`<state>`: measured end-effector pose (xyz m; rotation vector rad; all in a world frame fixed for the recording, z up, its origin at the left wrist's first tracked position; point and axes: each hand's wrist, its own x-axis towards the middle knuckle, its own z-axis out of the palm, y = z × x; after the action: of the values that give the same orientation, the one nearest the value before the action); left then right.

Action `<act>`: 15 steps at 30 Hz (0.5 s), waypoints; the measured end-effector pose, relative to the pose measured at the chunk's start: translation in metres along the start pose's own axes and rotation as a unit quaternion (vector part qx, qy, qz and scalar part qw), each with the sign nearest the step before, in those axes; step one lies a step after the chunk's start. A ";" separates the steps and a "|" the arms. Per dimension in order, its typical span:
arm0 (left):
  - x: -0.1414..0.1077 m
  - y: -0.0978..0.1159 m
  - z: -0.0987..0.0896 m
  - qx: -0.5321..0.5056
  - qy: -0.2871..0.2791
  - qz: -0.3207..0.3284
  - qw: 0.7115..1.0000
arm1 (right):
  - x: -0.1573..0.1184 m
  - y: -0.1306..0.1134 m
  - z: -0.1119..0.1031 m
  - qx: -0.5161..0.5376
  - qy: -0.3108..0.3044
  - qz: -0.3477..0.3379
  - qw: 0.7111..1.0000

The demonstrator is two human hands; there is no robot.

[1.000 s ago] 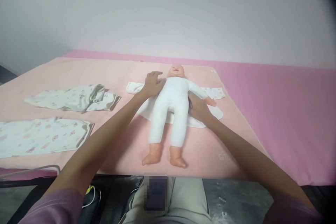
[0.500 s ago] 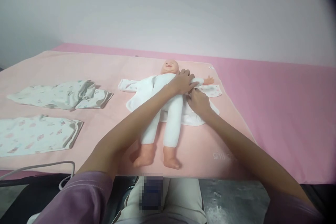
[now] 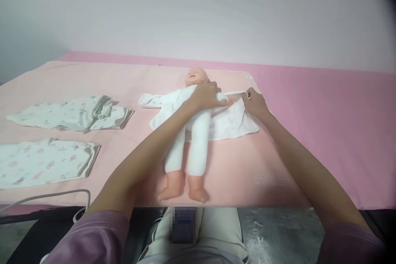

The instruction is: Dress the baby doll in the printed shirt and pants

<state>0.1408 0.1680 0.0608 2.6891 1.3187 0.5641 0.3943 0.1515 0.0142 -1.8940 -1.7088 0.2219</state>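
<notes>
A baby doll (image 3: pixel 198 144) in white lies on its back, head away from me and bare feet toward me. Under it a white baby shirt (image 3: pixel 229 126) is spread, one patterned sleeve stretched out on the left. My left hand (image 3: pixel 206 95) rests across the doll's chest, fingers curled around its arm on the right side; the doll's small hand pokes out past my thumb. My right hand (image 3: pixel 255 103) is closed on the shirt's right part, pulling the cloth taut and a little raised. Whether it grips the sleeve or the edge is hard to see.
Two folded patterned baby garments, an upper one (image 3: pixel 62 112) and a nearer one (image 3: pixel 46 163), lie on the left of the peach mat (image 3: pixel 123 189). A pink cover (image 3: pixel 324 132) extends to the right. A white cable (image 3: pixel 46 194) curls at the front left edge.
My right hand has moved right, away from the doll's side, drawing the shirt cloth with it. The doll's arm, stretched out before, is now bent in near my left hand.
</notes>
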 end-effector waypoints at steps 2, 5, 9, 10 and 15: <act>0.007 0.005 0.003 0.014 -0.038 -0.004 0.999 | -0.004 -0.013 -0.004 0.033 0.020 -0.023 0.999; 0.017 0.009 0.007 0.003 -0.053 -0.029 0.998 | -0.016 -0.033 -0.008 0.044 0.010 -0.093 0.995; 0.009 -0.013 0.005 -0.091 -0.022 0.000 0.996 | -0.028 -0.035 -0.012 0.001 -0.018 -0.121 0.993; 0.005 -0.020 0.003 -0.111 -0.002 0.009 0.994 | -0.030 -0.035 -0.011 -0.010 -0.017 -0.116 0.993; -0.004 -0.027 -0.001 -0.201 0.095 -0.023 0.975 | -0.032 -0.069 0.014 -0.042 -0.016 -0.134 0.990</act>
<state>0.1174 0.1816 0.0542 2.3139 1.1520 0.9845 0.3233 0.1265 0.0302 -1.7012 -1.9992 0.0766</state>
